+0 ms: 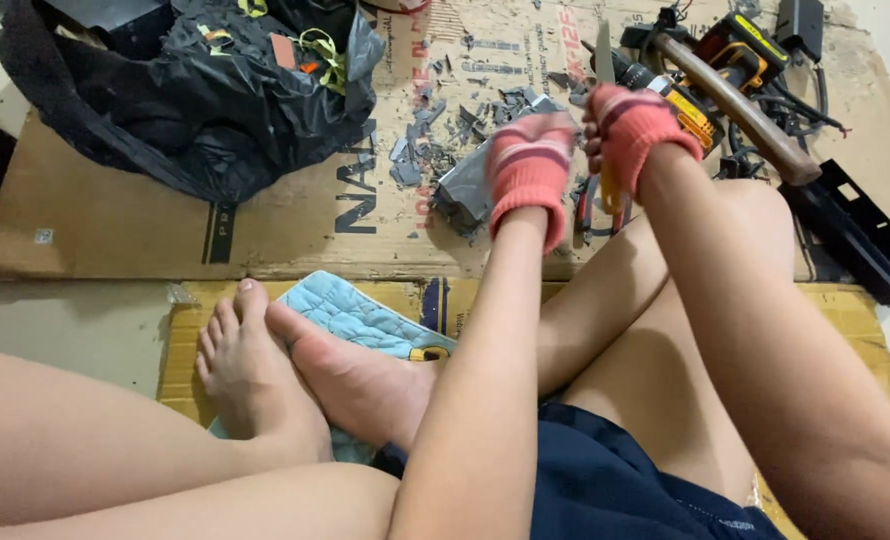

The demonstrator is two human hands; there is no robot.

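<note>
Both my hands wear pink knitted gloves with orange stripes. My left hand [528,170] presses down on a grey metal block-like part [462,188] lying on flattened cardboard [295,215]. My right hand [630,130] is closed around the yellow handle of a tool whose narrow metal blade [605,52] points upward, just right of the grey part. Small grey fragments [423,140] lie scattered around the part.
A black plastic bag [205,80] full of scrap sits at the upper left. A wooden-handled hammer [740,108], a yellow-and-black power tool [687,105] and black parts [850,235] lie at the upper right. My bare feet [295,375] rest on a light blue cushion [355,315].
</note>
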